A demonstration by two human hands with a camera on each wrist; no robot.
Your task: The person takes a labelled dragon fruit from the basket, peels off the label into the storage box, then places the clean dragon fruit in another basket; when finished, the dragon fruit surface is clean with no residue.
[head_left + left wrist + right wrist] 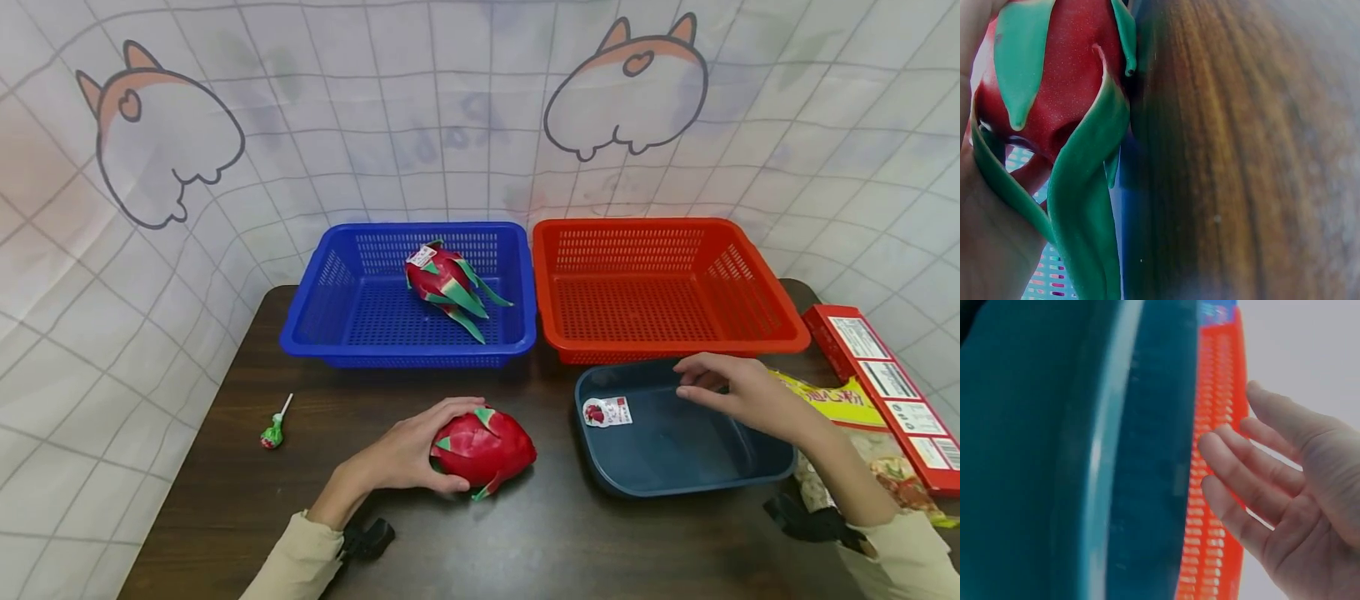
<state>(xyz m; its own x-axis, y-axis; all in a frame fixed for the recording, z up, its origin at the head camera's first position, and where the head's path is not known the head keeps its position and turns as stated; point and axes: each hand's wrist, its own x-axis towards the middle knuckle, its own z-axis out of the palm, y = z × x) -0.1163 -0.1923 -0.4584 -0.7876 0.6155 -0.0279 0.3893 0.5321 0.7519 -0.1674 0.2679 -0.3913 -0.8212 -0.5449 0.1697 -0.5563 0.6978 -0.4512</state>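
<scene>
A red dragon fruit [491,446] with green scales lies on its side near the table's middle. My left hand [416,450] grips its left end, fingers over the top and thumb along the near side. In the left wrist view, long green leaves [1088,187] of the dragon fruit trail past the palm. My right hand [738,392] is over the far right part of a dark blue tray [667,458], fingers loosely bent and holding nothing. The right wrist view shows the same spread fingers [1241,462] above the tray's rim. A label with a fruit picture [607,412] lies inside the tray's left end.
Behind stand a blue basket [408,350] holding another dragon fruit [446,279] and a red basket [675,343], side by side. A lollipop [273,425] lies at left. On the right are a yellow-and-clear food bag [870,442] and a red box [885,383].
</scene>
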